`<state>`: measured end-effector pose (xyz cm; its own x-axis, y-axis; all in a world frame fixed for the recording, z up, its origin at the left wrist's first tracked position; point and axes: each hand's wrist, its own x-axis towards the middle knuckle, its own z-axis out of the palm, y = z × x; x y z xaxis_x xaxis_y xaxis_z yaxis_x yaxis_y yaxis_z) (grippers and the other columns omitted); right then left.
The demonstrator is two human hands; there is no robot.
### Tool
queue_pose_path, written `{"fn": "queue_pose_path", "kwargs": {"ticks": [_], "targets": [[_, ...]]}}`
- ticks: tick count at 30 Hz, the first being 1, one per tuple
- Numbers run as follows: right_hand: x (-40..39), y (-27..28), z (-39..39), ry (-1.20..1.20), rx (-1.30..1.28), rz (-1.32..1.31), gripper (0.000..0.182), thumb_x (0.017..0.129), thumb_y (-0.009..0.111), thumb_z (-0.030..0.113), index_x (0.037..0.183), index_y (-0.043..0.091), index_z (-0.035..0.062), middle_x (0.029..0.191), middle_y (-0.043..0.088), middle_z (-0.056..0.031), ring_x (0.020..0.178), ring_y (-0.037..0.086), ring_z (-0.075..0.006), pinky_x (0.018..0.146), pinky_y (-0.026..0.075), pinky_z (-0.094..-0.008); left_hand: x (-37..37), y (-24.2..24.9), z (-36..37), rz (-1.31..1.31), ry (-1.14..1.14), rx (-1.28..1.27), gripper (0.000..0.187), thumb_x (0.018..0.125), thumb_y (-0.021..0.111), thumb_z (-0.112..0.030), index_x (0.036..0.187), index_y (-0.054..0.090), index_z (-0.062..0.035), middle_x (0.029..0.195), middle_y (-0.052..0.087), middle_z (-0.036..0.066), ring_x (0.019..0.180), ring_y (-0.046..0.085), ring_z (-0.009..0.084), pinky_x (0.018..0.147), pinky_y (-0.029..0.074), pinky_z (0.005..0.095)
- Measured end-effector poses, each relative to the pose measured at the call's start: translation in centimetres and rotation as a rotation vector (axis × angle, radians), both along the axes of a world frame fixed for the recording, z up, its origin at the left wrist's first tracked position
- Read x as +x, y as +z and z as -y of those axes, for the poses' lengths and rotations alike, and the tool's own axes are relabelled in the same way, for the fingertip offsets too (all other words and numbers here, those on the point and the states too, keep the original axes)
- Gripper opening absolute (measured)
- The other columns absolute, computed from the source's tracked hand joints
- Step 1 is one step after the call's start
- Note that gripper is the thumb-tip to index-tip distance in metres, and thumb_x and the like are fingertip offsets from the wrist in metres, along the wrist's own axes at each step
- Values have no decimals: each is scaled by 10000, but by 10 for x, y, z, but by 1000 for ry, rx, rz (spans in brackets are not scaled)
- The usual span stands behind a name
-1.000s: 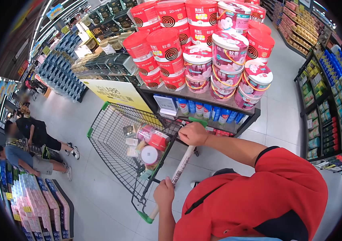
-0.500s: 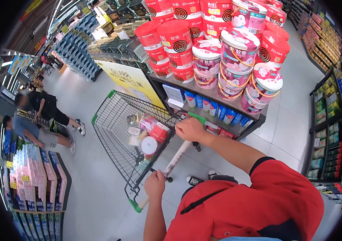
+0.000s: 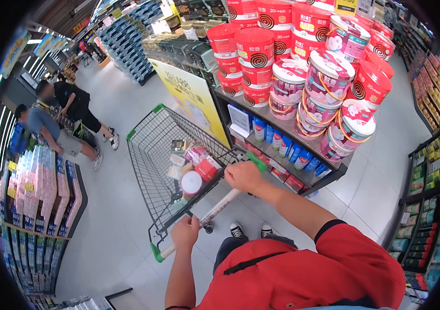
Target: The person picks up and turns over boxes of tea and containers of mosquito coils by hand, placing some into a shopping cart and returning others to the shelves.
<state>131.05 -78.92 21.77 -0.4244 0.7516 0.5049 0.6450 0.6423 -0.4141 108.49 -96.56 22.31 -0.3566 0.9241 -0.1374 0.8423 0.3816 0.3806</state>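
A wire shopping cart (image 3: 153, 155) with green corners stands in front of me, at an angle. My left hand (image 3: 185, 231) is wrapped round the near left part of its pale handle (image 3: 221, 205). Near the green end at the right, my right hand (image 3: 243, 176) is closed round the same bar. Inside the basket lie a round white-lidded tub (image 3: 191, 182), a red package (image 3: 207, 169), a pink container (image 3: 195, 153) and some small boxes.
Right of the cart, a display shelf (image 3: 340, 168) bears stacked red tubs (image 3: 254, 47) and pink tubs (image 3: 328, 82). A yellow sign (image 3: 194, 98) leans beside it. Two people (image 3: 73, 106) stand at the left, behind stacked pink packs (image 3: 36, 181).
The view has turned, so the shelf and its tubs sit farther right and the people appear lower. Both shoes now show below the handle. My hands keep their hold on the bar.
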Motion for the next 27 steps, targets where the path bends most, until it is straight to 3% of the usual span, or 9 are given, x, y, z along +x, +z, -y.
{"fn": "queue_pose_path", "kwargs": {"ticks": [15,27], "targets": [[-83,-7,13,-80,-58,97,219,804,606,250,643,632,104,641,651,-99,593,641,-318,567,508,-460,-88,-9,7,15,3,92,356,907,555,-392,802,710,-89,728,689,150,731,668,358,679,502,464],[-145,-5,14,-88,-153,167,254,831,572,264,661,644,90,659,658,-113,611,648,-326,590,516,-473,-156,-22,2,-49,-168,211,424,929,531,-346,629,627,-63,613,623,142,595,610,368,574,456,479]]}}
